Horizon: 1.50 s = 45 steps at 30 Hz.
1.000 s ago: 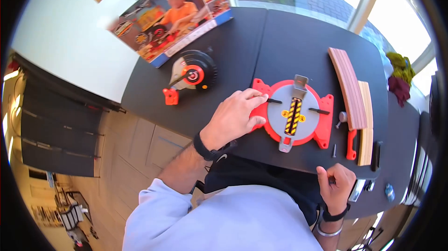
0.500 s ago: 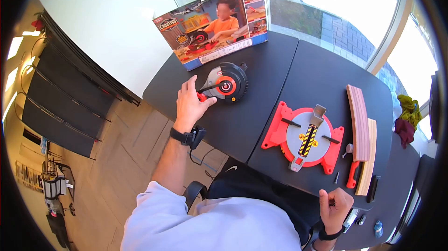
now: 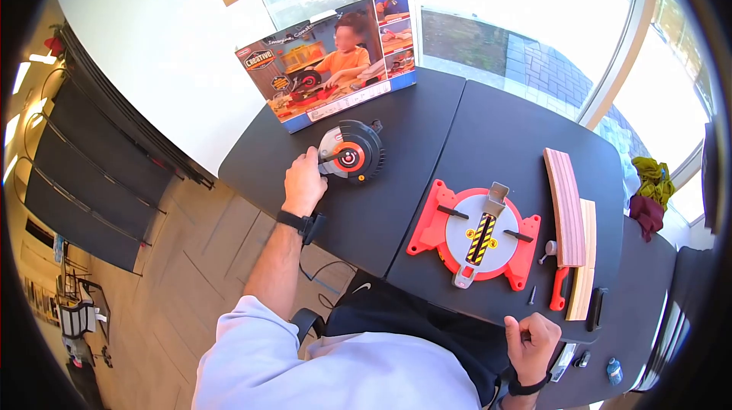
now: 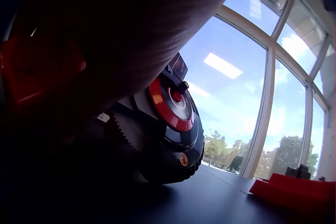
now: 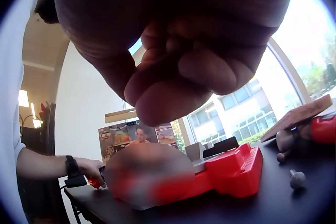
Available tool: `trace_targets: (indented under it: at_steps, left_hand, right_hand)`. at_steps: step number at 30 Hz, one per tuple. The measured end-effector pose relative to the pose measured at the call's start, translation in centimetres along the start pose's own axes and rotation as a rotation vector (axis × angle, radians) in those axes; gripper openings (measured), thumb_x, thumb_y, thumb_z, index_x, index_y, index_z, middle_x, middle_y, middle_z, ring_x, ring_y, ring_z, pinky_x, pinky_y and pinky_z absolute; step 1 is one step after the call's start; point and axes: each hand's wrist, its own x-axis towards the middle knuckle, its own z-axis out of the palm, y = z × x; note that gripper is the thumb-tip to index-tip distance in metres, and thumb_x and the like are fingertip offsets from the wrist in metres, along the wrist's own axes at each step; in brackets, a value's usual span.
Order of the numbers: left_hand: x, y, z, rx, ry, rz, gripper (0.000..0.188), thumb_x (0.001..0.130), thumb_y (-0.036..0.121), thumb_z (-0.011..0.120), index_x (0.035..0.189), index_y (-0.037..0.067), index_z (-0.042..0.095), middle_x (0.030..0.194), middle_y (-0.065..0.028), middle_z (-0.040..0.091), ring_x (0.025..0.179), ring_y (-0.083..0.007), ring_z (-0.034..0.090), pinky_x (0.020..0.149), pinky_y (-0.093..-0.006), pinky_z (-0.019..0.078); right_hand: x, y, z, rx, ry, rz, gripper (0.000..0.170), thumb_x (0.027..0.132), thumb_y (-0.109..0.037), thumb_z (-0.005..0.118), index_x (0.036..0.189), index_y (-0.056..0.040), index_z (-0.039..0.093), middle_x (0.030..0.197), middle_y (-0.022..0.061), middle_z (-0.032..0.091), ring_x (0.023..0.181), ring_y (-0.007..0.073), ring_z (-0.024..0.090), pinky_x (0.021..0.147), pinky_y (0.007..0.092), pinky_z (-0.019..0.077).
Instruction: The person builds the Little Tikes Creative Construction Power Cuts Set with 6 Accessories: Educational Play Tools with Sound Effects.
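Observation:
The toy saw with its black toothed disc (image 3: 360, 152) lies at the far left of the table. My left hand (image 3: 304, 185) grips it at the near end, covering most of the handle; part of a red handle (image 4: 42, 71) shows by my palm in the left wrist view. Near the table's front edge, my right hand (image 3: 532, 343) hangs with fingers loosely curled and thumb raised, and nothing is seen in it. The red base with a grey round plate (image 3: 457, 235) lies flat between the hands.
A picture box (image 3: 328, 59) stands behind the saw. Right of the base lie a reddish plank (image 3: 564, 204), a pale plank (image 3: 585, 273), a red-handled tool (image 3: 559, 290), a grey screw (image 3: 532, 295) and a black piece (image 3: 597, 309). Clothes (image 3: 648, 189) lie farther right.
My left hand has moved from the base's left edge over to the saw and closed around its near end. My right hand keeps its loosely curled pose. The head view has shifted.

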Motion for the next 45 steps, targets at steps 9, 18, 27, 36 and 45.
trace_targets:
  at_steps: [9, 18, 27, 36, 45]
  left_hand:
    - [1.5, -1.2, -0.7, -0.037, -0.076, -0.026, 0.042, 0.081, 0.012, 0.081, 0.117, 0.002, 0.062, 0.108, -0.0274, 0.077, 0.107, -0.0494, 0.074, 0.092, -0.0576, 0.0607]
    - [-0.7, 0.5, -1.7, -0.08, -0.122, 0.06, 0.053, 0.081, 0.019, 0.087, 0.125, 0.002, 0.062, 0.117, -0.0255, 0.076, 0.114, -0.0473, 0.072, 0.098, -0.055, 0.058]
    - [-5.4, 13.3, -4.7, -0.455, -0.269, 0.803, 0.065, 0.085, -0.003, 0.074, 0.147, 0.003, 0.059, 0.152, -0.0193, 0.062, 0.144, -0.0387, 0.057, 0.123, -0.0465, 0.0461]
    - [-3.0, 16.0, 1.6, -0.277, -0.544, 0.981, 0.076, 0.081, -0.001, 0.078, 0.154, 0.003, 0.057, 0.155, -0.0178, 0.06, 0.151, -0.039, 0.05, 0.125, -0.0471, 0.0448]
    - [-7.9, 15.2, -1.4, -0.249, -0.546, 0.832, 0.073, 0.082, 0.016, 0.091, 0.148, 0.001, 0.062, 0.14, -0.0133, 0.067, 0.13, -0.0366, 0.059, 0.11, -0.0444, 0.0543]
  right_hand:
    - [0.0, -0.1, -0.4, 0.006, 0.037, -0.03, 0.043, 0.086, -0.014, 0.092, 0.067, -0.0061, 0.054, 0.059, 0.0087, 0.051, 0.051, 0.0307, 0.052, 0.051, 0.0412, 0.0357]
    - [1.2, -0.6, 0.9, 0.006, 0.016, 0.06, 0.03, 0.087, -0.015, 0.091, 0.082, -0.0075, 0.062, 0.072, 0.0064, 0.062, 0.063, 0.0269, 0.062, 0.056, 0.0389, 0.0479]
    - [3.2, -2.7, 6.0, -0.293, -0.1, 0.048, 0.069, 0.081, -0.043, 0.094, 0.125, -0.0004, 0.063, 0.11, 0.0171, 0.058, 0.1, 0.0361, 0.06, 0.084, 0.0447, 0.0537]
    - [4.4, -4.3, 9.7, -0.382, -0.135, -0.031, 0.058, 0.081, -0.035, 0.094, 0.122, -0.0031, 0.067, 0.12, 0.0189, 0.055, 0.104, 0.0355, 0.06, 0.086, 0.044, 0.056]
    - [6.3, -0.9, 6.7, -0.356, -0.177, -0.021, 0.043, 0.082, -0.003, 0.08, 0.122, -0.0019, 0.064, 0.136, 0.022, 0.056, 0.118, 0.042, 0.061, 0.097, 0.051, 0.0558]
